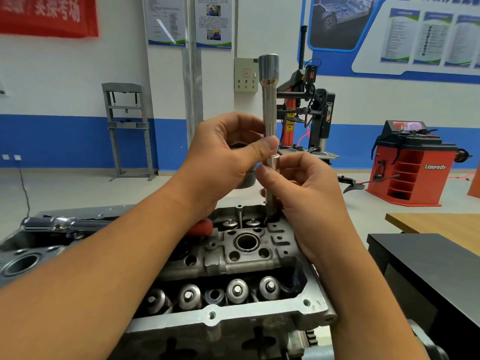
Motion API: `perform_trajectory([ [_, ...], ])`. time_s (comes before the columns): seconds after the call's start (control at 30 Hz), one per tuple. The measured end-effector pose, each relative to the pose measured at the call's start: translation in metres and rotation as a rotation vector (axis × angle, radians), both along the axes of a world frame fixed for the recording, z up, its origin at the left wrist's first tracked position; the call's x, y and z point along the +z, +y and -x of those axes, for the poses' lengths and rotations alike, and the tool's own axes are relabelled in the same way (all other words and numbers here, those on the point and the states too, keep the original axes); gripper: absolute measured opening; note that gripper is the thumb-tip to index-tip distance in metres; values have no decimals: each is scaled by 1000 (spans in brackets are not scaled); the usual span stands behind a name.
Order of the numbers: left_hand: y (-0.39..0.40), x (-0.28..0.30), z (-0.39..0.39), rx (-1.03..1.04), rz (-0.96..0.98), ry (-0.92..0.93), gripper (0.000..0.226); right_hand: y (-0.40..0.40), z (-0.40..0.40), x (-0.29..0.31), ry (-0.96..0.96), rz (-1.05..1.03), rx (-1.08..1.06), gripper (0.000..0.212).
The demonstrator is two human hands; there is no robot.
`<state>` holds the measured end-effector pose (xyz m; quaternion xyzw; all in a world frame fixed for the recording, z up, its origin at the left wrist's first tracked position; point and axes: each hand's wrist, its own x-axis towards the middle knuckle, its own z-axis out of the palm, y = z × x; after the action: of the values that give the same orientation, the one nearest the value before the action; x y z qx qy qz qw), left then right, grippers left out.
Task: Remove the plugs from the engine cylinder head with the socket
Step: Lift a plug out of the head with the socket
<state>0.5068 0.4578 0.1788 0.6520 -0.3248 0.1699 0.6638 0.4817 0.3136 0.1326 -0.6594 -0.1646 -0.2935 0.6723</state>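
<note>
Head view, upright socket [270, 105] over cylinder head [233, 258], left hand [223, 162] fingers pinching its shaft, right hand [306, 193] fingers gripping below.

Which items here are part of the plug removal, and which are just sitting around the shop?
In the job:
long socket, held upright
left hand, pinching it
right hand, holding its lower part
cylinder head

Lying about:
red balancer
tyre changer
grey press frame
wooden table
</note>
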Motion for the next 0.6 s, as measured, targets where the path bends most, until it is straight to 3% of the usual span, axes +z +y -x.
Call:
perform_trajectory([
  [0.17, -1, 0, 1, -93, -18, 15, 19, 0, -1, -1, -22, 24, 36, 5],
  [0.33, -1, 0, 2, -61, -22, -7, 18, 1, 1, -1, -29, 22, 50, 11],
  [0.47, 0, 0, 2, 19, -27, -22, 31, -1, -1, -2, -43, -25, 8, 14],
  [0.6, -1, 0, 2, -97, -52, 14, 19, -1, -1, -2, -49, -16, 49, 5],
])
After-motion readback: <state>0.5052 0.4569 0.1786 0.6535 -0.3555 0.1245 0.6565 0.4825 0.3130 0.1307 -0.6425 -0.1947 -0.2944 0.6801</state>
